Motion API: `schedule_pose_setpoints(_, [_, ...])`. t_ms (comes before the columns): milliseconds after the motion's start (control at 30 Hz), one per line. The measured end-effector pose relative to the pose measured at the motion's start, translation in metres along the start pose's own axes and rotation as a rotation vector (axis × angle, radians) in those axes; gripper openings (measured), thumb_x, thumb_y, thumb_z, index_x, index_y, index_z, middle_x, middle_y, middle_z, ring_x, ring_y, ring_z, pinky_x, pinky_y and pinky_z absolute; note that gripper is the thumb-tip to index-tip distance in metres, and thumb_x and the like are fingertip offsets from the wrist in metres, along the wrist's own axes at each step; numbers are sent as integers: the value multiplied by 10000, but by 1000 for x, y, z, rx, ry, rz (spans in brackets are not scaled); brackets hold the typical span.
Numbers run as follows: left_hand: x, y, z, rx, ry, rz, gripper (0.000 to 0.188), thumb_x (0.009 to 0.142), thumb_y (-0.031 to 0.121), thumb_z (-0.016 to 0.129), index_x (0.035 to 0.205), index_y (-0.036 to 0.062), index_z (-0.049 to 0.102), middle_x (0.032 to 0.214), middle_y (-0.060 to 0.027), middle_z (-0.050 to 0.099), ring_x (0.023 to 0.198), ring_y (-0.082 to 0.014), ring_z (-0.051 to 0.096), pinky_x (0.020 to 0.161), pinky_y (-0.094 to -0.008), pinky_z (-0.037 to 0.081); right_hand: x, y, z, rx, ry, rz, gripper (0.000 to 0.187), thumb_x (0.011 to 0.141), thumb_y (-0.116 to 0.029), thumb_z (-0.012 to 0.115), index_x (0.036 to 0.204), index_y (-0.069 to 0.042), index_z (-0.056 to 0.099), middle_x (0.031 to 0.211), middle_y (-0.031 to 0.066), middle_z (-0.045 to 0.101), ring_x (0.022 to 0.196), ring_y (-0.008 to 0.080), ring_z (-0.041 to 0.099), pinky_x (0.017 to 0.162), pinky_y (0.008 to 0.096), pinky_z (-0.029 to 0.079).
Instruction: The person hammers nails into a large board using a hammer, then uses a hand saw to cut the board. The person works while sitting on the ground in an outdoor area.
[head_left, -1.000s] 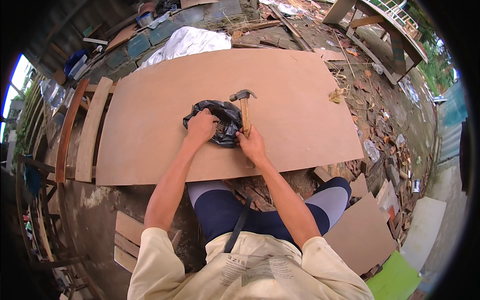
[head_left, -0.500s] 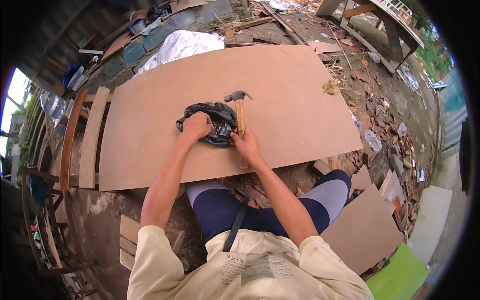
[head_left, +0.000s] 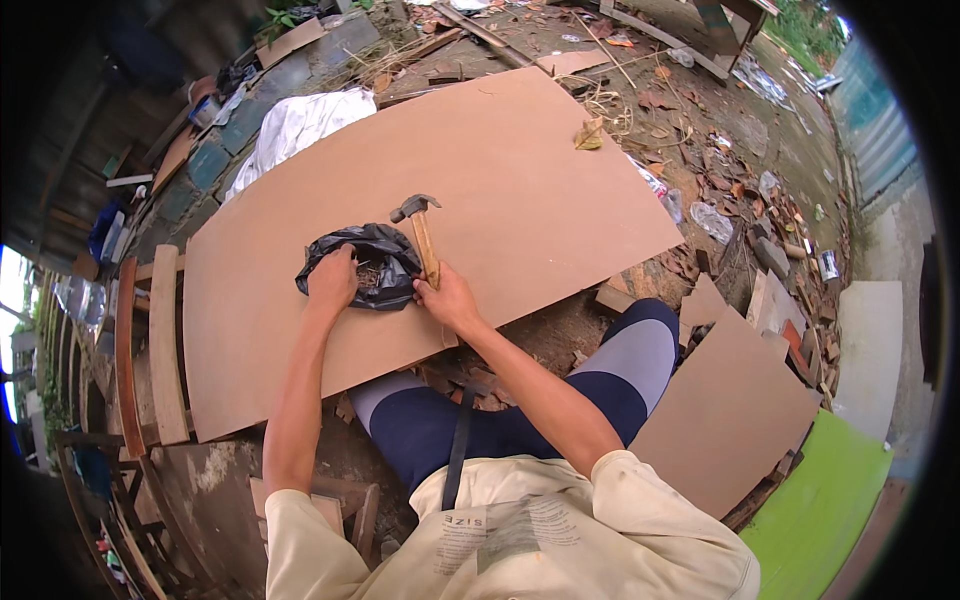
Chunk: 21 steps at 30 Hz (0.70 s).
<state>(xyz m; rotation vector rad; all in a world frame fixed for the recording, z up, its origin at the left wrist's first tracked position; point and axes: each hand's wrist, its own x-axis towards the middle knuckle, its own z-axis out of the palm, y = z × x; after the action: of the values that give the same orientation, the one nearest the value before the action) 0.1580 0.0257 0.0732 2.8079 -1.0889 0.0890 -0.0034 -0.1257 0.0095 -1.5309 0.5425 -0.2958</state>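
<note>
Claw hammer is up over the brown board, right beside the black plastic bag. Probably head-heavy with a stiff handle, so grab low, where the right hand is wrapped. Bag looks floppy, hold the rim. Left hand reaches in knuckles-up, can't tell if it's pinching anything.

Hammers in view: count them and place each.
1: the hammer is in the right hand, beside the black bag, over the brown board. Others may be hidden.
</note>
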Motion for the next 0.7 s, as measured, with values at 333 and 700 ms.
schedule_pose_setpoints(333, [-6,42,-39,14,-160,-166,162,945,211,619,1058,118,688,1088,-160,719,1034,-361,679,837,-489,535,-28,15,-175,-461,469,-146,201,890,-168,696,986,-18,604,884,261,648,854,475,641,786,550,503])
schedule_pose_setpoints(700, [35,186,-9,-807,41,252,87,932,106,671,937,19,677,800,-77,698,702,-144,640,674,-282,515,-11,55,-368,-721,770,-225,204,890,-186,708,1009,-32,648,942,170,715,923,376,688,811,439,520])
